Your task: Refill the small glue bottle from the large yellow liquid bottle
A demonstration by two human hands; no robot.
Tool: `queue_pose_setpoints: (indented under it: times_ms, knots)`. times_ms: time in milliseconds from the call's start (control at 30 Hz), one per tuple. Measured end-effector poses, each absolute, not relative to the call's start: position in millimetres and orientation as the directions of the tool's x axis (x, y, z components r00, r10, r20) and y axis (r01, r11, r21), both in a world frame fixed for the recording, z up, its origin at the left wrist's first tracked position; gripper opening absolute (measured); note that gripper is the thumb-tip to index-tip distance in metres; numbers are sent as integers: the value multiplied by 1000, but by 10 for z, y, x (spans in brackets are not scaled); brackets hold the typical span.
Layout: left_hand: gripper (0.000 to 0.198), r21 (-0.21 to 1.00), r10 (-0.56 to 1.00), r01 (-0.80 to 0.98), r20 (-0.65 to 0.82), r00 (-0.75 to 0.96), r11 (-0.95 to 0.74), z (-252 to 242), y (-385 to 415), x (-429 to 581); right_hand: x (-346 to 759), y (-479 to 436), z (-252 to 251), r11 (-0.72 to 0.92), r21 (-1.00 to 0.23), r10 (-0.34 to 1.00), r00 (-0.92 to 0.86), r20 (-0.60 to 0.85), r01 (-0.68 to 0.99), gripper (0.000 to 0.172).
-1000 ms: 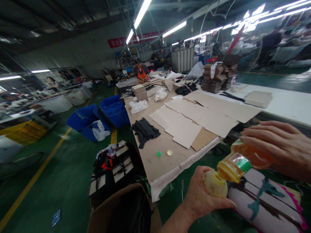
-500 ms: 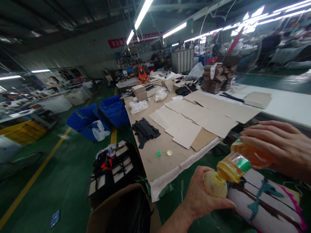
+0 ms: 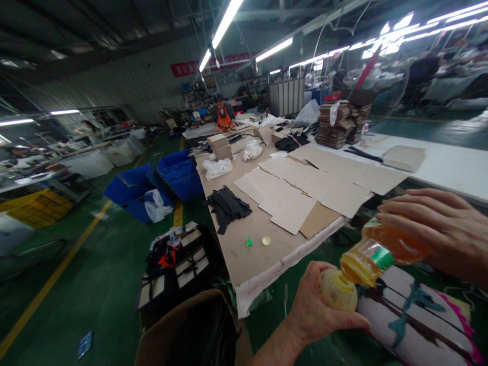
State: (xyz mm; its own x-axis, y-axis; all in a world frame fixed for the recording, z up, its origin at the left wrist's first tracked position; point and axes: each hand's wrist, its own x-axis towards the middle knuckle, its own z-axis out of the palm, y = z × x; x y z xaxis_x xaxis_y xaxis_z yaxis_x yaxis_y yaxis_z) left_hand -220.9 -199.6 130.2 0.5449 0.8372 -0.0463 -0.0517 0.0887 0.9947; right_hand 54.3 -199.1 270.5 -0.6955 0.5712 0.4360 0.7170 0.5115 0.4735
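My right hand [image 3: 450, 229] is closed round a clear plastic bottle [image 3: 400, 243] of amber liquid with a green band near its neck. The bottle lies tilted, neck down to the left. Its mouth meets the top of a small pale-yellow, speckled container [image 3: 338, 291], which my left hand [image 3: 310, 307] grips from the side. Yellow liquid shows where the two meet. Below the bottle is a pale padded cloth [image 3: 423, 315] with a blue-green bow pattern and pink edging. On the table's near corner lie a green nozzle-like piece [image 3: 249, 241] and a round yellowish cap [image 3: 266, 240].
The worktable [image 3: 244, 259] bears beige board sheets [image 3: 293, 206], black strips [image 3: 229, 207] and stacked brown pieces [image 3: 337, 124]. Blue bins [image 3: 131, 190] stand left of it. An open cardboard box [image 3: 171, 325] is at its near corner. A person in an orange apron [image 3: 224, 119] works at the far end.
Hardly anything differs. Both hands hold the bottle and the container in nearly the same place, with the bottle still tilted.
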Motion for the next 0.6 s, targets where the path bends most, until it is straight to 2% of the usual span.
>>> queue_pose_setpoints:
  times_ms: [267,600]
  knots:
    - [86,986,826,-93,-62,560,137,1324,-1994,-2209,541,-1990,2719,526,472,562,-706,431,707,32]
    - [86,993,831,-63,-50,554,102,1296,-1989,-2220,573,-1968,2683,528,450,585,-692,423,721,32]
